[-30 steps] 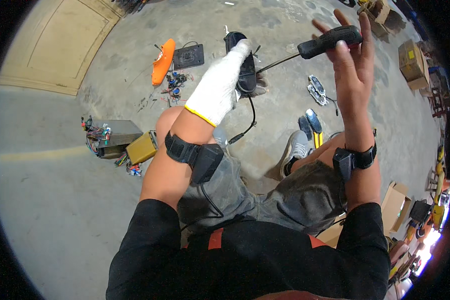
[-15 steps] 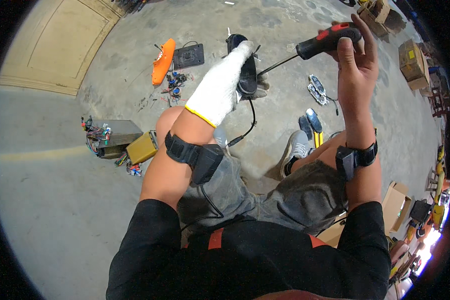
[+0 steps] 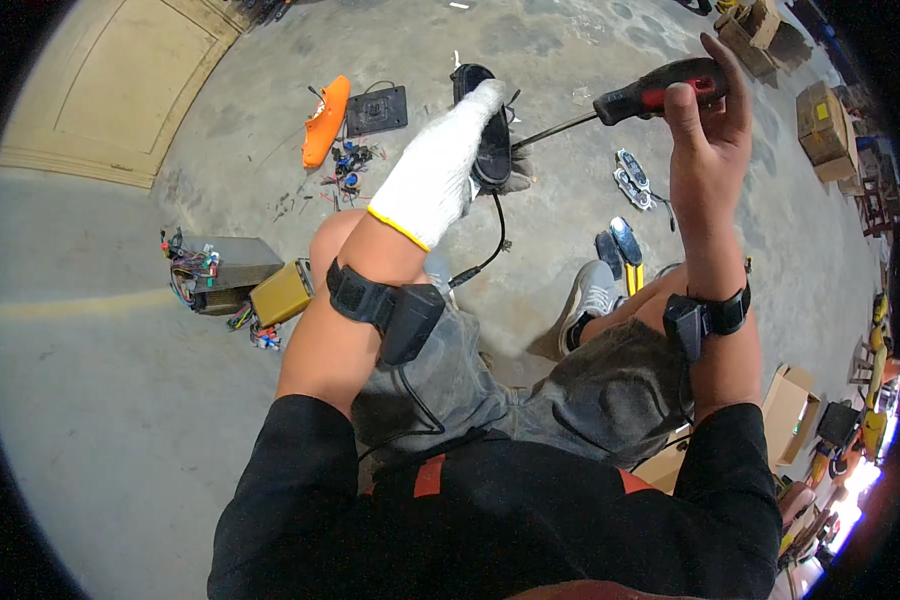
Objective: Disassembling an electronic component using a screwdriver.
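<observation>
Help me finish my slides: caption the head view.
Gloved left hand grips a black device while the bare right hand holds a screwdriver, tip at the device's edge.

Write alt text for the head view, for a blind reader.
A person's gloved left hand holds a black oblong part with a cable, while the bare right hand holds a black-and-red screwdriver pointing toward that part. An orange shell, black panel and loose wires lie on the floor.

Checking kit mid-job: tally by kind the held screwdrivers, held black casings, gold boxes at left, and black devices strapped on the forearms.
Screwdriver: 1
Black casing: 1
Gold box: 1
Strapped black devices: 2
Total: 5
</observation>
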### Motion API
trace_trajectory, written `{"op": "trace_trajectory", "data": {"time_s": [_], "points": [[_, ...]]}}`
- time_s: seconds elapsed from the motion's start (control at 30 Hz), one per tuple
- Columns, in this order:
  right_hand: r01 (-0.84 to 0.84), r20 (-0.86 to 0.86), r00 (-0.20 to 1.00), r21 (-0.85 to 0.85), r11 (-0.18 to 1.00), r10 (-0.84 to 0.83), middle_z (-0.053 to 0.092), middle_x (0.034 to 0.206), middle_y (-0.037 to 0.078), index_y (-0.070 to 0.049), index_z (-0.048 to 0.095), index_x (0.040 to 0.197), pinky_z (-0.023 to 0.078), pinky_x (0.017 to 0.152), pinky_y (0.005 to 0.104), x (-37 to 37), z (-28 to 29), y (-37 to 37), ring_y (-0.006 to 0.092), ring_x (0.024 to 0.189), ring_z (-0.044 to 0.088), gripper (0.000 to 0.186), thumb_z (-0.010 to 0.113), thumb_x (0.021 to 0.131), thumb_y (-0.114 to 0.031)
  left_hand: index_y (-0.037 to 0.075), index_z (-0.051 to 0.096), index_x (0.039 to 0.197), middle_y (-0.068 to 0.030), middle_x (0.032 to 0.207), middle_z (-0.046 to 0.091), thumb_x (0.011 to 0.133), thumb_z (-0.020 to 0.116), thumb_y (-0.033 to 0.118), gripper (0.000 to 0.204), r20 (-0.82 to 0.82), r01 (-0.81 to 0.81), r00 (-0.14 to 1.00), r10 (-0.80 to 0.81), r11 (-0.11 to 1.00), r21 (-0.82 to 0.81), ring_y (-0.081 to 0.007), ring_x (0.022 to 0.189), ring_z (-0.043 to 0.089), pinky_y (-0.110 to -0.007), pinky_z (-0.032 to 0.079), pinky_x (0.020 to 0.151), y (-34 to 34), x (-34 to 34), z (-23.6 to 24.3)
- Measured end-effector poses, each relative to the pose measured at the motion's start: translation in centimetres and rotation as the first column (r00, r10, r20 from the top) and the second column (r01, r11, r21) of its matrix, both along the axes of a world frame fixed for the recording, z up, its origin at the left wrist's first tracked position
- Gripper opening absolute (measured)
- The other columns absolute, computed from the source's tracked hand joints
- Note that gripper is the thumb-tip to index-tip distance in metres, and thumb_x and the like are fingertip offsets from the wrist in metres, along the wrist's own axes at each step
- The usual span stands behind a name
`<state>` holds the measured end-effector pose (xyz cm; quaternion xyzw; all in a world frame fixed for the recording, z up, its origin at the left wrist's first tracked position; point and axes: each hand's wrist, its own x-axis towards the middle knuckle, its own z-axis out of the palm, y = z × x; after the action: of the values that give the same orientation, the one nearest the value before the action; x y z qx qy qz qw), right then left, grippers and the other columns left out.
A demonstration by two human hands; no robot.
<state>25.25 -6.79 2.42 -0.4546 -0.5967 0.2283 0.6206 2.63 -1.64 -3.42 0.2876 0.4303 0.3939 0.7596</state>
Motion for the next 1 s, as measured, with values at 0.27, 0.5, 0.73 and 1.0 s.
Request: {"op": "trace_trajectory", "data": {"time_s": [0.27, 0.5, 0.73, 1.0], "points": [[-0.180, -0.192, 0.961, 0.117, 0.977, 0.200, 0.045, 0.143, 0.021, -0.007, 0.031, 0.149, 0.051, 0.099, 0.0468, -1.1, 0.7, 0.1, 0.0377, 0.126, 0.053, 0.055, 0.053, 0.098, -0.008, 0.003, 0.065, 0.104, -0.0064, 0.085, 0.063, 0.093, 0.066, 0.037, 0.036, 0.023, -0.068, 0.998, 0.067, 0.996, 0.054, -0.0196, 0.069, 0.065, -0.033, 0.058, 0.061, -1.1, 0.2, 1.7], [-0.066, -0.067, 0.996, -0.059, 0.996, 0.062, 0.057, 0.122, 0.015, -0.005, 0.042, 0.141, 0.056, 0.088, 0.0393, 0.6, -0.4, 0.2, 0.0272, 0.107, 0.064, 0.048, 0.059, 0.096, -0.008, 0.003, 0.065, 0.099, -0.0062, 0.083, 0.064, 0.091, 0.067, 0.036, 0.034, -0.052, -0.038, 0.998, 0.040, 0.998, 0.045, -0.0167, 0.066, 0.062, -0.030, 0.053, 0.057, -0.3, -0.2, 0.8], [-0.168, -0.169, 0.974, -0.099, 0.981, 0.150, 0.055, 0.132, 0.017, 0.000, 0.045, 0.137, 0.053, 0.093, 0.0370, 1.8, 0.1, 0.6, 0.0289, 0.117, 0.061, 0.048, 0.064, 0.094, -0.012, 0.002, 0.063, 0.102, -0.0085, 0.084, 0.066, 0.091, 0.068, 0.036, 0.036, -0.014, -0.136, 0.990, 0.138, 0.989, 0.065, -0.0183, 0.067, 0.064, -0.030, 0.053, 0.056, -0.6, -0.1, 1.8], [-0.165, 0.040, 0.982, -0.293, 0.942, 0.185, 0.061, 0.119, 0.017, 0.002, 0.050, 0.130, 0.056, 0.087, 0.0356, 1.8, 0.6, -0.8, 0.0242, 0.107, 0.063, 0.040, 0.062, 0.095, -0.014, 0.005, 0.061, 0.102, -0.0099, 0.089, 0.067, 0.091, 0.068, 0.032, 0.030, -0.051, -0.190, 0.979, 0.198, 0.972, 0.136, -0.0244, 0.070, 0.068, -0.041, 0.060, 0.060, 0.1, -1.3, 1.5]]}}
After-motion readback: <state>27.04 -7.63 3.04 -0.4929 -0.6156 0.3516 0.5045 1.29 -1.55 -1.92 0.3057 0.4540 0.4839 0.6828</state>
